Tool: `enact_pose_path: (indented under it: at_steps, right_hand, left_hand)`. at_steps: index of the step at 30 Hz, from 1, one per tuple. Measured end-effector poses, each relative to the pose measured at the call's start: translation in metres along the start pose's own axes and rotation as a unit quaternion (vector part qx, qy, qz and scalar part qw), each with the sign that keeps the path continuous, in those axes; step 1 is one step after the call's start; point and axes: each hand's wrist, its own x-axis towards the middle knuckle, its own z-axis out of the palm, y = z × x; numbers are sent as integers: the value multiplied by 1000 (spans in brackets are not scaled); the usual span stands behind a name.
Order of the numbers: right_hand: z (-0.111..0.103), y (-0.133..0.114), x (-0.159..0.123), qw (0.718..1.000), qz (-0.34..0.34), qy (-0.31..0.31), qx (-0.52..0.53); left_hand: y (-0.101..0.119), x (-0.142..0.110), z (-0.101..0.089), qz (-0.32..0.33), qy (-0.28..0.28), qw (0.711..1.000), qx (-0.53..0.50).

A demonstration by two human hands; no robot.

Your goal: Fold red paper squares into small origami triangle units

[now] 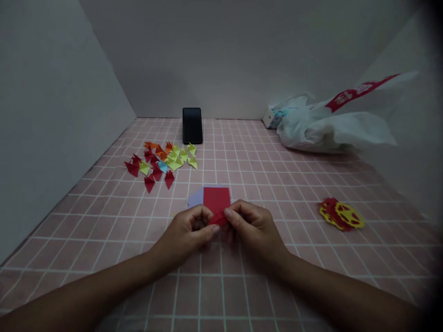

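Left hand pinches the left end of a small folded red paper piece, thumb against fingers; right hand pinches its right end the same way. Piece sits between the hands, near mid-surface; can't tell if it touches down. Just beyond: red paper sheet overlapping lavender paper. Far left: origami cluster, black smartphone behind. Right: red and yellow openwork cutouts. Far right: white plastic bag against a patterned box.
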Motion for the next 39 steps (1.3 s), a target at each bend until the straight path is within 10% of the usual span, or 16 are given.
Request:
enact_pose_path:
  at_steps: [14, 39]
  right_hand:
    - [6, 5, 1, 987, 72, -28, 142]
    - [8, 7, 0, 971, 91, -59, 211]
  left_hand:
    - [-6, -1, 1, 115, 123, 984, 51]
    - [-2, -5, 2, 146, 162, 972, 87]
